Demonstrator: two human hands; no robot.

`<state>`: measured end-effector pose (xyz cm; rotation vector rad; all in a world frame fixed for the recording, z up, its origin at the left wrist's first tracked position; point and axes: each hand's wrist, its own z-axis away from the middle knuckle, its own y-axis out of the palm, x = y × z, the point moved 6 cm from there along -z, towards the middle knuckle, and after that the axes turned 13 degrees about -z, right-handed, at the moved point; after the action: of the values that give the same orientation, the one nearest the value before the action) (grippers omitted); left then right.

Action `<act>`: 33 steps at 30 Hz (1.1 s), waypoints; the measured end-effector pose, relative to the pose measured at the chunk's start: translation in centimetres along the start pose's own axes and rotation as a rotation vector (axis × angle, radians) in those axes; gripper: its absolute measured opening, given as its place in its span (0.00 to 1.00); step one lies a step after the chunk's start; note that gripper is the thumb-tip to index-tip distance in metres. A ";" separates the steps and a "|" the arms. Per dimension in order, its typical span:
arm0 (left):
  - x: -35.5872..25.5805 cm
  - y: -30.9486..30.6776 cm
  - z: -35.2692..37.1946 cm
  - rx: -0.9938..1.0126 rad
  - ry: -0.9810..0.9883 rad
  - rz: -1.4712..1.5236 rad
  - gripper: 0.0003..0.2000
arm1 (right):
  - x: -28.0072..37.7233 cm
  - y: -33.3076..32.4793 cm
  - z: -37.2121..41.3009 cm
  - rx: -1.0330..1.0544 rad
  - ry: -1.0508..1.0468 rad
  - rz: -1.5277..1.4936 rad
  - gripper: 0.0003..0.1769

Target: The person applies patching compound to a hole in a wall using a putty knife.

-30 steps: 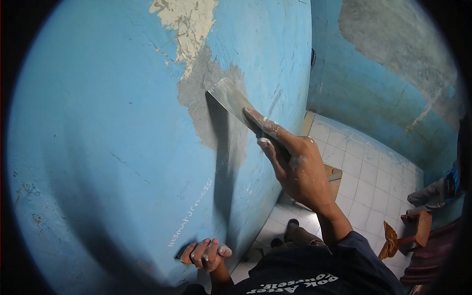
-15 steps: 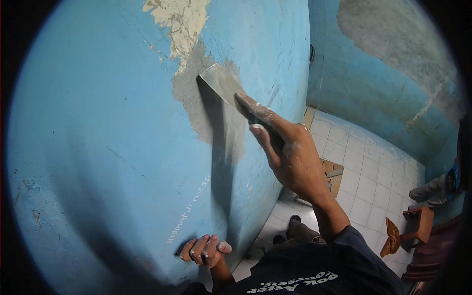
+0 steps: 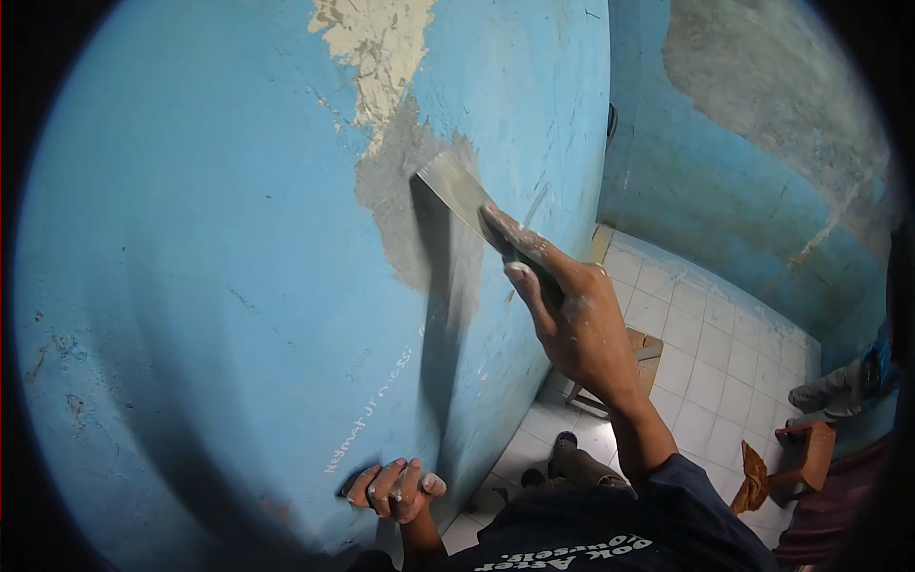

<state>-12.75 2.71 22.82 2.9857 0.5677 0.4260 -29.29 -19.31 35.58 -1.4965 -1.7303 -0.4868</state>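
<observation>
In my right hand (image 3: 586, 319) is a putty knife (image 3: 457, 194) with a wide metal blade and a dark green handle. My index finger lies along the back of the blade, and the blade's edge meets the grey patch (image 3: 405, 229) on the blue wall (image 3: 238, 191). White smears mark my fingers. Lower down, my left hand (image 3: 405, 489) is closed close against the wall, below some white handwritten lettering (image 3: 372, 410). A dark edge shows beside its fingers, but what it grips is hidden.
Cream-coloured bare plaster (image 3: 376, 57) lies above the grey patch. Behind my right arm stands a small wooden stool (image 3: 648, 357) on the white tiled floor (image 3: 710, 334). Farther right are a reddish-brown wooden bench (image 3: 810, 456), a brown cloth (image 3: 751, 480) and another person's legs (image 3: 829, 391).
My right hand and the putty knife have moved slightly down the wall relative to the grey patch. The camera view has shifted a little. My left hand stays at nearly the same place.
</observation>
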 end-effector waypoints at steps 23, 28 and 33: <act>-0.2 0.2 0.2 0.011 0.003 -0.022 0.10 | -1.0 0.0 -0.4 -0.015 0.025 0.082 0.25; -0.4 -0.1 0.9 0.044 -0.063 -0.045 0.11 | -1.2 0.4 -0.5 -0.004 -0.021 -0.042 0.24; -0.4 0.1 0.1 -0.026 -0.038 -0.037 0.11 | -1.9 0.4 0.1 -0.004 -0.094 -0.118 0.23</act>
<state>-12.99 2.44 22.61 2.9470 0.6079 0.3708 -28.89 -20.35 34.02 -1.4456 -1.9002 -0.4877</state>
